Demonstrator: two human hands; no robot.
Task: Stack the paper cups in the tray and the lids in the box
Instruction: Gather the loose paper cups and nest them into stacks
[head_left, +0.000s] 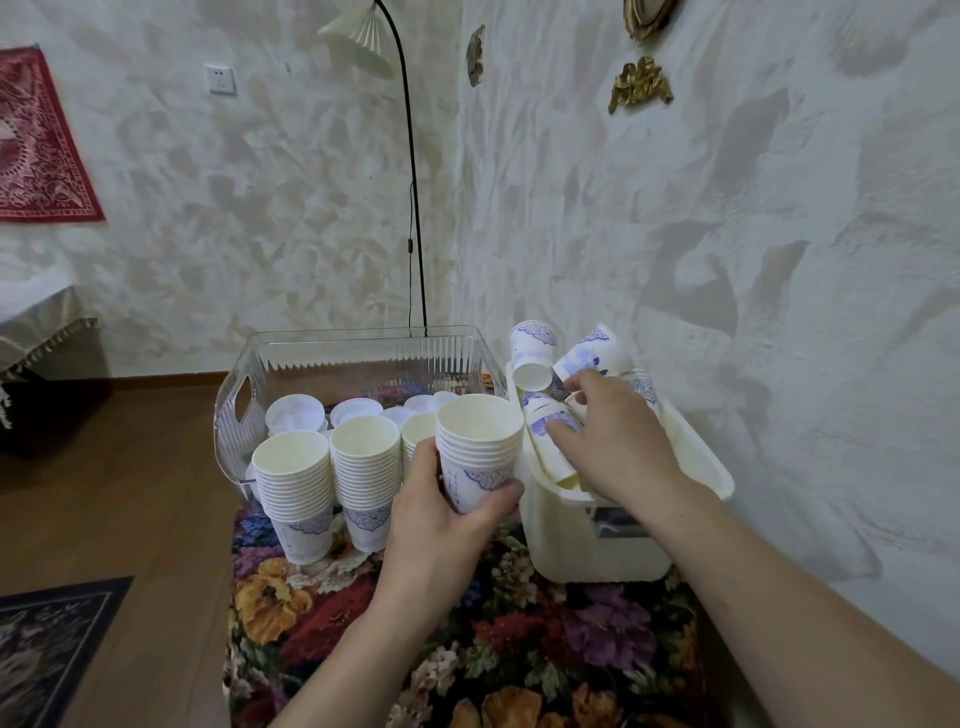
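Note:
My left hand (441, 514) grips a stack of nested white paper cups (479, 447) with blue patterns, held upright above the floral cloth. My right hand (613, 436) reaches into the white bin (597, 540) and closes its fingers round a loose cup (548, 431) lying on its side. More loose cups (535, 353) pile up in that bin. Two tall cup stacks (296, 493) (366, 467) stand on the cloth, and a third is partly hidden behind my left hand. White lids (295, 413) lie in the clear ribbed tray (358, 353) behind them.
The floral cloth (467, 649) covers a small table in a room corner. A black floor lamp (410, 182) stands behind the tray, against the textured wall. Wooden floor (130, 493) and a dark rug (47, 660) lie to the left.

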